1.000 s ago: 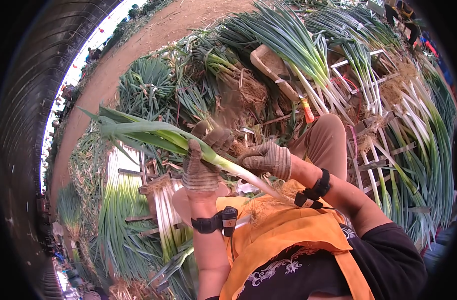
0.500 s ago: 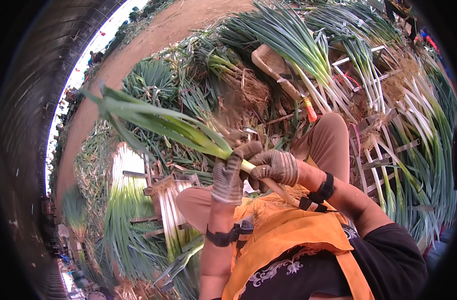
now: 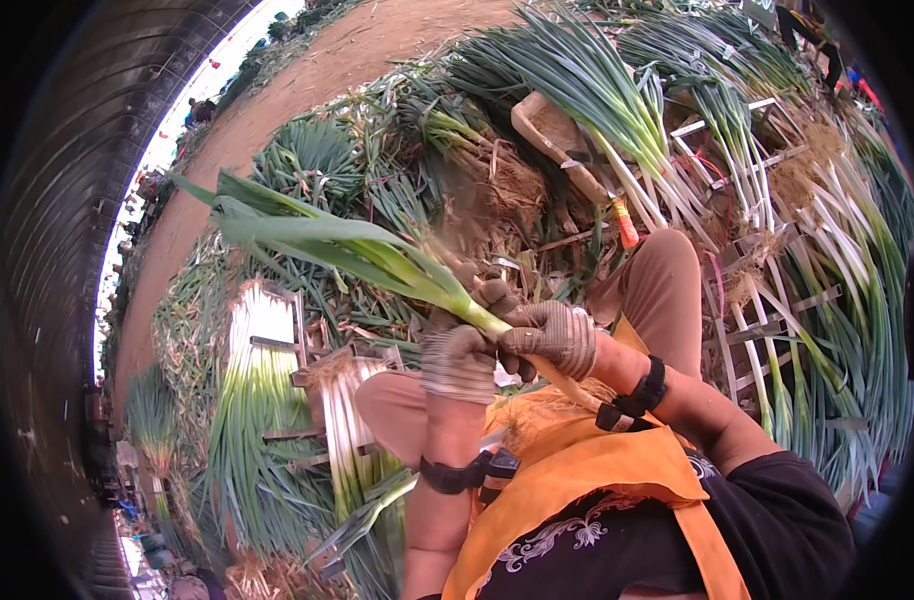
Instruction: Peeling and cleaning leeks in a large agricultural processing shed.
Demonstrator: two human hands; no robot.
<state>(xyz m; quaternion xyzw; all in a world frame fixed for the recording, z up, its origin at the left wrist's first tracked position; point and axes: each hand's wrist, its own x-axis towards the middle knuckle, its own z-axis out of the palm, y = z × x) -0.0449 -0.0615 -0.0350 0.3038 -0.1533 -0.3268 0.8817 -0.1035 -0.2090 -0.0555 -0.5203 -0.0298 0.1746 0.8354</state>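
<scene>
Across my lap I hold a long green onion (image 3: 432,283), its leaves spreading to the upper left and its pale root end pointing at my orange apron (image 3: 577,475). My right hand (image 3: 555,337), in a striped, dirty work glove, is closed around the white stalk. Just left of it, my left hand (image 3: 459,362), gloved the same way, is closed at the stalk from below. Its fingers are partly hidden behind the onion and a little blurred. Roots hang over the apron beneath the stalk.
Trimmed onions lie in a metal rack (image 3: 274,345) at left and a smaller stand (image 3: 342,365) beside my knee. A wooden seat-like frame (image 3: 552,135) with an onion bundle (image 3: 617,100) stands ahead. More onions (image 3: 827,290) fill racks at right. Loose leaves cover the ground.
My left hand has turned and slid down, its fingers going from the top of the stalk to behind it. The onion's leaves have shifted slightly; my right hand keeps its grip.
</scene>
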